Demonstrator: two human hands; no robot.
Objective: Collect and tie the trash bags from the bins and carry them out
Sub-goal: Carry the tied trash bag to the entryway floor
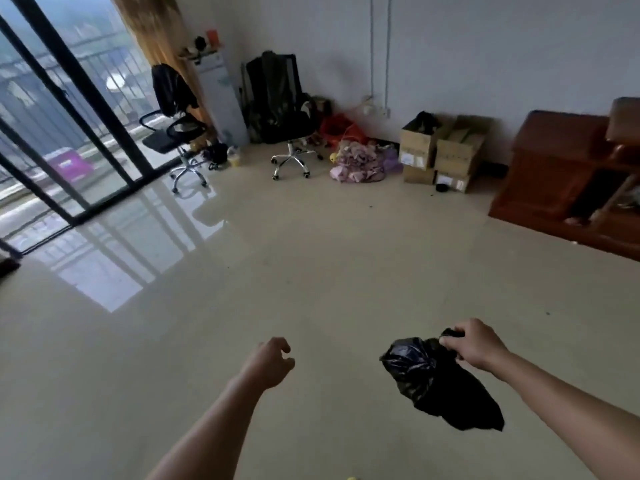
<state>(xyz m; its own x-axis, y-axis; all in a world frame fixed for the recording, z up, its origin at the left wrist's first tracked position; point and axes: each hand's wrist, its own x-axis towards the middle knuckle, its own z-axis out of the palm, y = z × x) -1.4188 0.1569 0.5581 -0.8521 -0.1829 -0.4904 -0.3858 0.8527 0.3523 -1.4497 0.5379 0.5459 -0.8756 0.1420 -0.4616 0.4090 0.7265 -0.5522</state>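
A small black trash bag point(433, 379) hangs in the air at the lower right, its top bunched together. My right hand point(476, 344) grips that bunched top from above. My left hand point(273, 362) is held out over the floor at lower centre, fingers loosely curled and apart, with nothing in it. No bin shows in this view.
Glossy beige floor point(277, 271) stretches ahead. Two office chairs point(284, 112) stand at the back by a sliding glass door point(69, 133). A pile of clothes point(360, 161) and cardboard boxes point(443, 150) sit along the far wall. A wooden cabinet point(568, 181) stands at right.
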